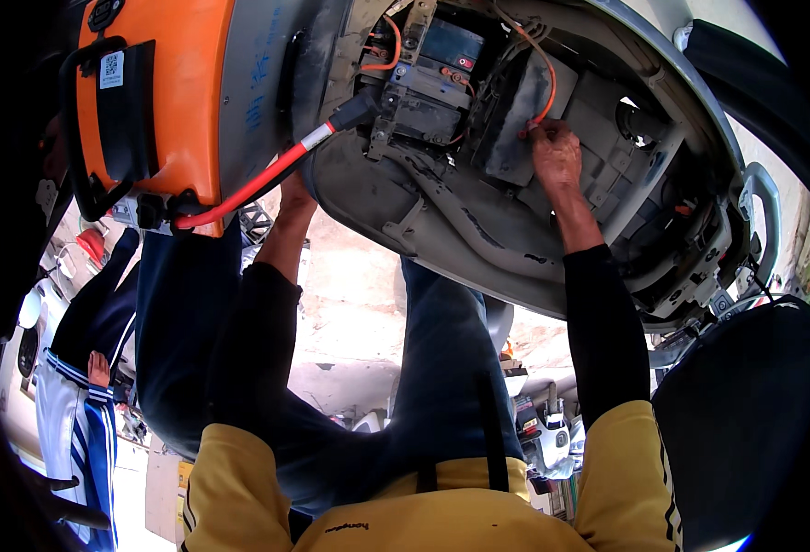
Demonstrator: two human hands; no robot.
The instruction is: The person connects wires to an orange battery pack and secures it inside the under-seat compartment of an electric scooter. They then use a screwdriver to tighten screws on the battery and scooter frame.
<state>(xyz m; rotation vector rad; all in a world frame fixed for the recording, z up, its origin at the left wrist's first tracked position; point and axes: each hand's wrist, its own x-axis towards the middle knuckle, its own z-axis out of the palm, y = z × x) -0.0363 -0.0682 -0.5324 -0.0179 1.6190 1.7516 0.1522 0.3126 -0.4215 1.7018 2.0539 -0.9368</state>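
My right hand (557, 156) reaches into the open body of an electric scooter (478, 244). Its fingers are pinched together on the lower end of an orange wire (552, 78), where a red end piece meets a dusty grey battery (506, 138). My left hand (295, 190) is up against the left side of the scooter body, just below a large orange battery pack (184, 92); its fingers are hidden. A thick red cable (267, 175) runs from the pack to a black connector (354, 110) at the frame.
More dusty batteries (430, 120) with short orange wires sit left of my right hand. A bent frame tube (460, 216) crosses the compartment. Another person (83, 377) stands at the left. Parts and tools (552, 442) lie at the lower right.
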